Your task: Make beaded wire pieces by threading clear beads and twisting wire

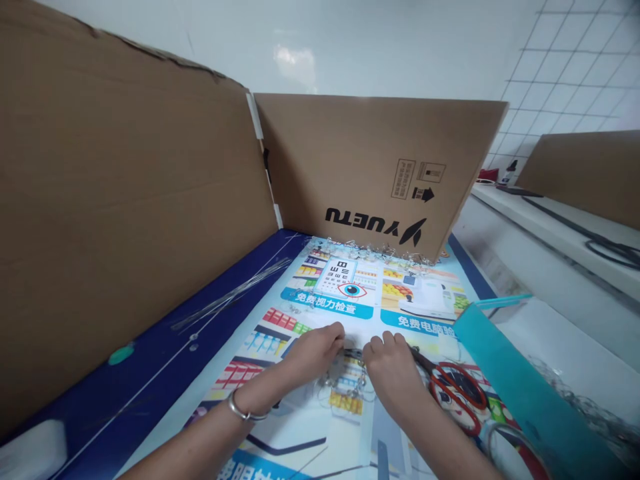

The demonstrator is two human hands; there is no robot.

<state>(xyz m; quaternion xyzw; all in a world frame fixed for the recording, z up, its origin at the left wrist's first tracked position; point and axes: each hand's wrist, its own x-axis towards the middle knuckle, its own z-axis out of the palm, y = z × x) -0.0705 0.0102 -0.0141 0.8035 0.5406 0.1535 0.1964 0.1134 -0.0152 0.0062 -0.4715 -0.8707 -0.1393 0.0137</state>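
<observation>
My left hand (316,350) is closed in a pinch over the printed sheet (295,433), its fingertips hiding whatever they hold. To its right, my right hand (393,367) is also closed, fingers curled down, and its contents are hidden too. Small clear looped pieces (361,381), wire-like or beaded, hang or lie between the two hands; their exact kind is too small to tell. Red-handled scissors (465,393) lie just right of my right hand. A dark metal strip (354,355) shows between the hands, perhaps the scissors' blades, partly covered.
Cardboard panels (360,160) wall the back and left (135,200). Many clear curled pieces (370,252) lie along the back panel. Thin clear strands (235,290) lie at left. A teal-edged box (530,387) with tangled pieces and a tape roll (515,450) are at right.
</observation>
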